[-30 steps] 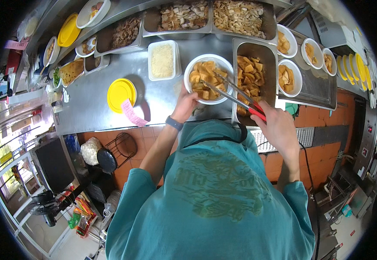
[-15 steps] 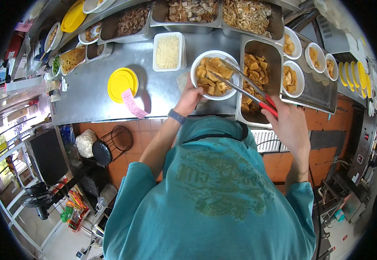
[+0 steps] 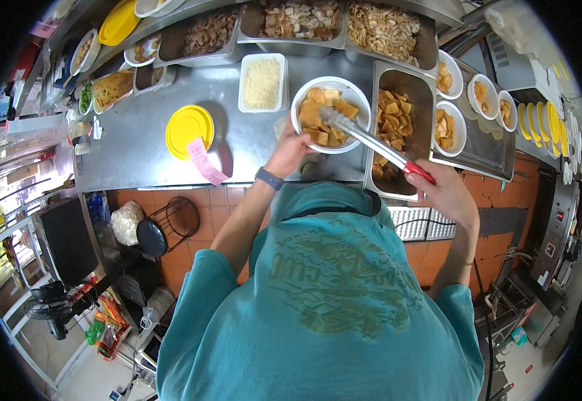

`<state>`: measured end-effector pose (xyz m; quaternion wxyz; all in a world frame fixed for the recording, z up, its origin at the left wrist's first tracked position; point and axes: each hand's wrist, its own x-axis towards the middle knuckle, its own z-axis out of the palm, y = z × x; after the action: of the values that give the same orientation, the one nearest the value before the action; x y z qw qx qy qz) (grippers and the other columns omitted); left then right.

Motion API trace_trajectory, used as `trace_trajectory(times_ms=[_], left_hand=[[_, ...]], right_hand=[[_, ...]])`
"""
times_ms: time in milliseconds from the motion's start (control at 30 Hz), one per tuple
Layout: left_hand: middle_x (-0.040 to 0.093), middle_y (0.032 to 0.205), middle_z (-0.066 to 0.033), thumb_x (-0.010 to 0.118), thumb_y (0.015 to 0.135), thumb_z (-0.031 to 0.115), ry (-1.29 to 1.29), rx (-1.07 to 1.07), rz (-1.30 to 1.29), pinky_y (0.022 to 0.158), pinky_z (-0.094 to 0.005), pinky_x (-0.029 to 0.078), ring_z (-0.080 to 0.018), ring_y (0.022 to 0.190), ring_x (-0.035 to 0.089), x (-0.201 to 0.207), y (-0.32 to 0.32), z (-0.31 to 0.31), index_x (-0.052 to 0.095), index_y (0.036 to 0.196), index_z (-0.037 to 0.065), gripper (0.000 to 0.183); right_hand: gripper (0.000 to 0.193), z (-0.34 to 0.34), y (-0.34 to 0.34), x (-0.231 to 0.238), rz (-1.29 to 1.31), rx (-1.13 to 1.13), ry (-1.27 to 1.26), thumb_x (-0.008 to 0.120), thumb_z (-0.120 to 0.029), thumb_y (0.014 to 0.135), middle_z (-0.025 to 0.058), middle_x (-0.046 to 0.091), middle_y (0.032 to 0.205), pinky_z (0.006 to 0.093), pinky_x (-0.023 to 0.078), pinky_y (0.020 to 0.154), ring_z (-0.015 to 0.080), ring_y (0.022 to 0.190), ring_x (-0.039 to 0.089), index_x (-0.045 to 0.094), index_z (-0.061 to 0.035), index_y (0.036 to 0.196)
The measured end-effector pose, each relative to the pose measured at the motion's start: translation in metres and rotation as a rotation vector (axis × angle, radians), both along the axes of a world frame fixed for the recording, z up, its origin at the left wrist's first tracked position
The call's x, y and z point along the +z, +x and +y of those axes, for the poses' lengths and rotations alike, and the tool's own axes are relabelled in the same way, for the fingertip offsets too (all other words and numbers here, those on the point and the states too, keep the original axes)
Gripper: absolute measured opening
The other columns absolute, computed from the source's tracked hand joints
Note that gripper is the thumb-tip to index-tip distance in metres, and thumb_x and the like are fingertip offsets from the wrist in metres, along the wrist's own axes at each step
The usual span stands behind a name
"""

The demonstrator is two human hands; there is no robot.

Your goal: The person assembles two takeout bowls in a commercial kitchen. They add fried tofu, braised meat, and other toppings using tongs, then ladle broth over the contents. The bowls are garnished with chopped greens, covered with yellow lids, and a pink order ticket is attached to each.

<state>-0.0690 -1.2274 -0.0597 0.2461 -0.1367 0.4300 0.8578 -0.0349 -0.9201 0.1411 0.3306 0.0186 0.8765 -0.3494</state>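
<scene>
A round white bowl (image 3: pixel 296 121) of golden-brown potato-like pieces (image 3: pixel 325 132) sits at the counter's front, left of a steel pan. My left hand (image 3: pixel 289 152) grips its near-left rim, fingers partly hidden beneath. With my right hand (image 3: pixel 440 187) I hold metal tongs (image 3: pixel 378 144) by their red handles. Their tips rest on the pieces in the bowl, and the two arms look pressed together. The steel pan (image 3: pixel 406 71), beside the bowl, holds more of the same pieces and lies under the tongs' handle end.
Left of the bowl lie a yellow round lid (image 3: pixel 189 127) with a pink paper slip (image 3: pixel 205 166) and a white tub (image 3: pixel 262 81) of pale shreds. Steel pans of chopped food (image 3: pixel 382 30) line the back. Several filled white bowls (image 3: pixel 448 128) stand at right on a steel tray (image 3: pixel 498 155).
The tongs' arms have come together from spread apart. My right hand has turned and shifted slightly down and right. The bowl stays in my left hand.
</scene>
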Motion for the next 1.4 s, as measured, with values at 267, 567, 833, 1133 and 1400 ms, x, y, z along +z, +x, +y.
trace_trajectory(times_ms=[267,567,833,1133,1400], left_hand=[[0.041,0.149,-0.0136,0.048,0.079,-0.008,-0.005,-0.013,0.008,0.098,-0.0485,0.055,-0.0312,0.131,0.051,0.001,-0.002,-0.004,0.018,0.156,0.016,0.087],[0.04,0.15,-0.0161,0.047,0.083,-0.005,0.003,-0.015,0.042,0.098,-0.0485,0.055,-0.0341,0.131,0.051,0.006,-0.017,-0.003,0.016,0.156,0.012,0.081],[0.035,0.152,-0.0186,0.043,0.082,-0.008,0.006,0.016,0.05,0.101,-0.0487,0.054,-0.036,0.135,0.047,0.016,-0.037,0.003,0.01,0.157,0.015,0.085],[0.037,0.151,-0.0166,0.042,0.085,-0.007,0.038,0.076,0.028,0.092,-0.0471,0.059,-0.0346,0.13,0.052,0.014,-0.043,0.009,0.013,0.156,0.014,0.079],[0.039,0.148,-0.0202,0.043,0.081,-0.009,0.035,0.083,0.013,0.094,-0.0452,0.058,-0.0377,0.128,0.053,0.01,-0.053,0.019,0.008,0.156,0.013,0.086]], right_hand=[[0.032,-0.009,0.005,-0.006,0.198,0.025,0.162,0.066,-0.032,0.093,0.0206,0.067,0.08,0.0414,0.048,0.062,0.0373,0.069,0.065,0.067,-0.0036,0.107],[0.03,0.003,-0.021,0.005,0.215,-0.305,0.085,0.063,-0.028,0.096,0.0102,0.065,0.071,0.0346,0.05,0.063,0.02,0.065,0.066,0.064,-0.0049,0.115],[0.044,0.046,-0.143,-0.046,0.435,-0.159,0.539,0.066,-0.043,0.089,0.0235,0.07,0.098,0.0476,0.052,0.084,0.0399,0.097,0.067,0.065,-0.0025,0.108],[0.051,0.031,-0.25,-0.098,0.323,0.13,0.72,0.062,-0.047,0.088,0.0225,0.069,0.113,0.0466,0.052,0.091,0.0381,0.108,0.066,0.069,0.0009,0.105],[0.026,0.033,-0.297,-0.153,0.333,0.169,0.716,0.062,-0.016,0.078,0.0235,0.072,0.101,0.0421,0.058,0.074,0.0367,0.092,0.071,0.073,0.0,0.096]])
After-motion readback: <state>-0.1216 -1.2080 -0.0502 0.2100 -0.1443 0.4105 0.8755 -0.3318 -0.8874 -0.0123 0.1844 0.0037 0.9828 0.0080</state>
